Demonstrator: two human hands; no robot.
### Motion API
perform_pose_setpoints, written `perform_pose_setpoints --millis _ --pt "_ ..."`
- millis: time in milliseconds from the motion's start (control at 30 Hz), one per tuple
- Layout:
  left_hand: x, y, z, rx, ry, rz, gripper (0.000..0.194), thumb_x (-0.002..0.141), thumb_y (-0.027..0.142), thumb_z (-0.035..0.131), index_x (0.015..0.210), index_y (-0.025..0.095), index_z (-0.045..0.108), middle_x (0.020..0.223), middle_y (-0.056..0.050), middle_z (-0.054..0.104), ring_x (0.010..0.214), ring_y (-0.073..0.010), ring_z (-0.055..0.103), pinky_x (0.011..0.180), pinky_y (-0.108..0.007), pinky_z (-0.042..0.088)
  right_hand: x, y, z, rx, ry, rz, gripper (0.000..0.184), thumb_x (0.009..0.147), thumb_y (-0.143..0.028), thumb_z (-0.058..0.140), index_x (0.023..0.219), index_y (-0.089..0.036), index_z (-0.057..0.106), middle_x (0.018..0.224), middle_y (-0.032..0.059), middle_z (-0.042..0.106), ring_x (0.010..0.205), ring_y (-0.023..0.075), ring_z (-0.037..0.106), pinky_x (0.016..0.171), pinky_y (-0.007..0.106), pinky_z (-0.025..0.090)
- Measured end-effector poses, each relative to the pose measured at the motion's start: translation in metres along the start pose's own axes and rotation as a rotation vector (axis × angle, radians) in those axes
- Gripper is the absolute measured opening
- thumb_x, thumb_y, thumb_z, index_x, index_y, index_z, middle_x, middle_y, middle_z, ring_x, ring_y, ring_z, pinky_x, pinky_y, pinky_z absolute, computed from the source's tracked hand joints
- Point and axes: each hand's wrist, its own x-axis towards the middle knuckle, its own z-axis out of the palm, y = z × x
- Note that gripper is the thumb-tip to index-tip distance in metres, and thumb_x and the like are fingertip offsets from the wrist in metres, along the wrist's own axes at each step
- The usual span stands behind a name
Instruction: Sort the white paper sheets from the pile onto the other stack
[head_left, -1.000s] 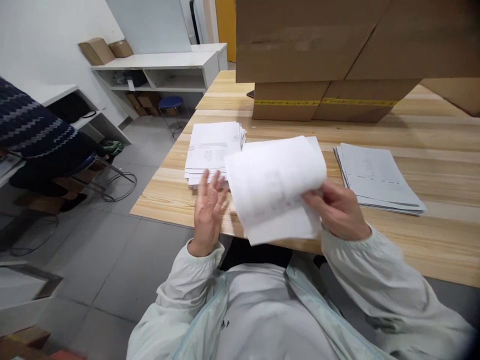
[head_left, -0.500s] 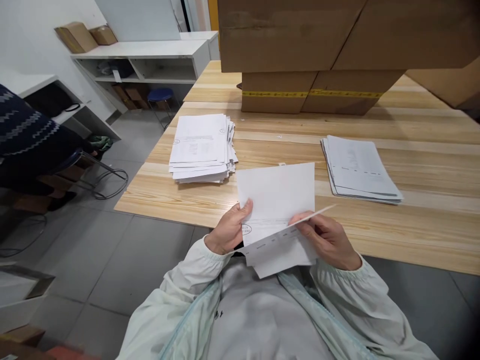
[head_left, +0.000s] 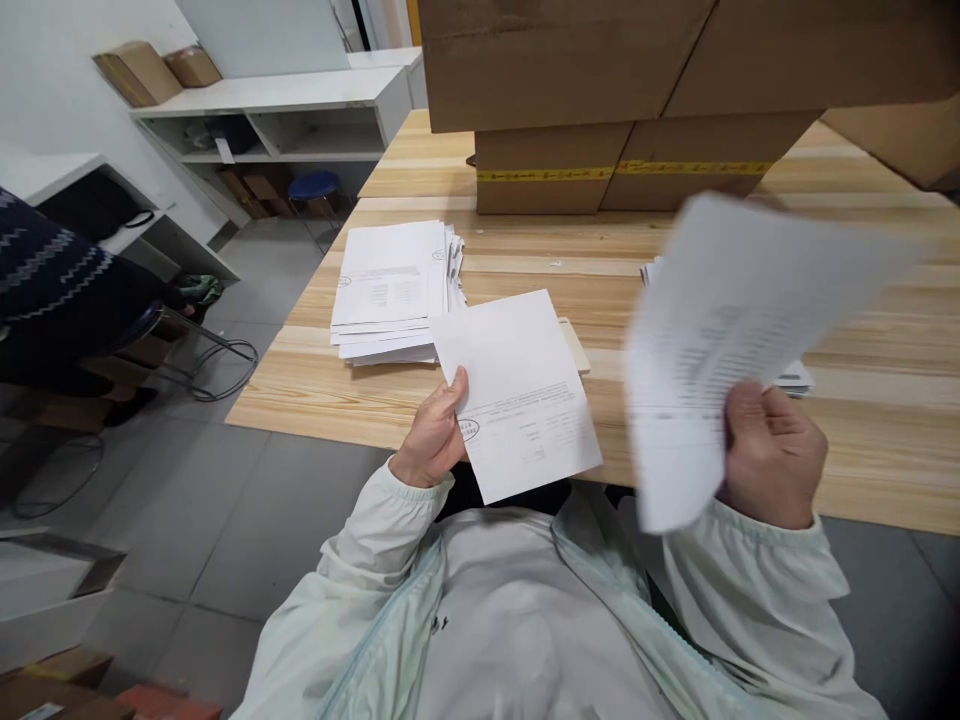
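My left hand [head_left: 433, 437] is closed on the lower left edge of a printed white sheet [head_left: 517, 390] with a round stamp, held flat over the table's near edge. My right hand [head_left: 772, 452] grips a second sheet [head_left: 720, 330], raised and smeared by motion, over the right-hand paper pile [head_left: 795, 377], which it mostly hides. A thicker pile of stamped papers [head_left: 394, 290] lies on the wooden table [head_left: 885, 440] to the left of my left hand.
Large cardboard boxes [head_left: 615, 120] with yellow tape stand stacked at the back of the table. White shelves [head_left: 285, 115] with small boxes line the far wall. A person in a dark patterned sweater [head_left: 52, 280] sits at the left, beside a chair and a blue stool.
The two sheets held together in front of me have been separated. My right hand swung one up and to the right; my left hand keeps the other.
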Motion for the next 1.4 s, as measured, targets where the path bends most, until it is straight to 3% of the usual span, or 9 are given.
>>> perform_pose_setpoints --millis 233,333,367,467,600,700,867,1133,1400 --pt "-0.002 -0.009 0.005 0.114 -0.075 0.055 0.046 0.091 0.046 0.065 0.124 0.014 0.069 0.124 -0.013 0.073 0.130 -0.0295 0.060 0.118 -0.044 0.043 -0.048 -0.011 0.046 -0.153 -0.246 -0.087 0.038 0.093 -0.047 0.059 0.069 -0.018 0.059 0.054 -0.0037 0.046 0.050 0.0087 0.037 0.046 0.025 0.030" --pt "-0.006 -0.005 0.004 0.247 -0.125 0.095 0.046 0.085 0.050 0.072 0.116 0.016 0.074 0.117 -0.012 0.075 0.125 -0.0312 0.064 0.113 -0.045 0.047 -0.051 -0.011 0.056 -0.107 -0.214 -0.169 0.028 0.091 -0.044 0.064 0.078 -0.019 0.063 0.062 -0.0026 0.054 0.053 0.0094 0.044 0.051 0.025 0.037" --pt "-0.007 0.000 0.004 0.303 -0.130 0.133 0.045 0.083 0.051 0.073 0.113 0.017 0.075 0.116 -0.011 0.076 0.124 -0.0313 0.064 0.111 -0.045 0.048 -0.049 -0.012 0.059 -0.040 -0.189 -0.205 0.026 0.087 -0.046 0.069 0.087 -0.020 0.065 0.072 -0.0005 0.061 0.060 0.0111 0.051 0.056 0.026 0.043" --pt "-0.013 0.022 0.010 0.500 -0.138 0.351 0.045 0.079 0.057 0.074 0.102 0.019 0.078 0.110 -0.008 0.077 0.121 -0.0313 0.065 0.107 -0.044 0.050 -0.036 -0.024 0.069 0.195 -0.236 -0.277 0.049 0.074 -0.052 0.080 0.111 -0.023 0.065 0.106 0.0071 0.069 0.091 0.0204 0.066 0.080 0.036 0.055" --pt "-0.016 0.052 0.021 0.775 -0.177 0.535 0.044 0.077 0.062 0.073 0.090 0.021 0.079 0.102 -0.007 0.076 0.118 -0.0326 0.065 0.099 -0.042 0.052 -0.021 -0.037 0.086 0.324 -0.449 -0.324 0.025 0.082 -0.046 0.075 0.092 -0.024 0.071 0.092 0.0051 0.072 0.090 0.0222 0.068 0.086 0.041 0.055" --pt "-0.008 0.054 0.014 0.790 -0.072 0.590 0.039 0.075 0.056 0.078 0.087 0.019 0.078 0.094 -0.007 0.075 0.108 -0.0300 0.067 0.092 -0.038 0.053 -0.022 -0.028 0.103 0.339 -0.419 -0.293 0.022 0.084 -0.045 0.073 0.089 -0.024 0.071 0.092 0.0038 0.073 0.091 0.0221 0.069 0.087 0.040 0.056" --pt "0.006 0.029 -0.011 0.729 0.106 0.679 0.036 0.072 0.052 0.081 0.085 0.019 0.077 0.086 -0.004 0.075 0.085 -0.0209 0.066 0.081 -0.032 0.052 -0.032 -0.001 0.122 0.334 -0.485 -0.224 0.035 0.086 -0.046 0.070 0.115 -0.025 0.069 0.116 0.0059 0.074 0.110 0.0238 0.068 0.099 0.042 0.053" --pt "0.000 0.023 -0.005 0.696 0.139 0.762 0.037 0.070 0.055 0.081 0.077 0.020 0.073 0.076 -0.001 0.069 0.079 -0.0185 0.061 0.078 -0.031 0.050 -0.034 -0.014 0.123 0.311 -0.396 -0.281 0.034 0.085 -0.050 0.070 0.106 -0.024 0.069 0.104 0.0072 0.076 0.099 0.0229 0.070 0.093 0.041 0.055" --pt "0.004 0.017 -0.007 0.696 0.172 0.714 0.041 0.066 0.058 0.083 0.072 0.020 0.068 0.071 0.000 0.065 0.075 -0.0177 0.058 0.075 -0.030 0.050 -0.038 -0.008 0.124 0.259 -0.376 -0.297 0.038 0.084 -0.057 0.068 0.098 -0.022 0.069 0.098 0.0074 0.076 0.091 0.0234 0.071 0.086 0.040 0.056"
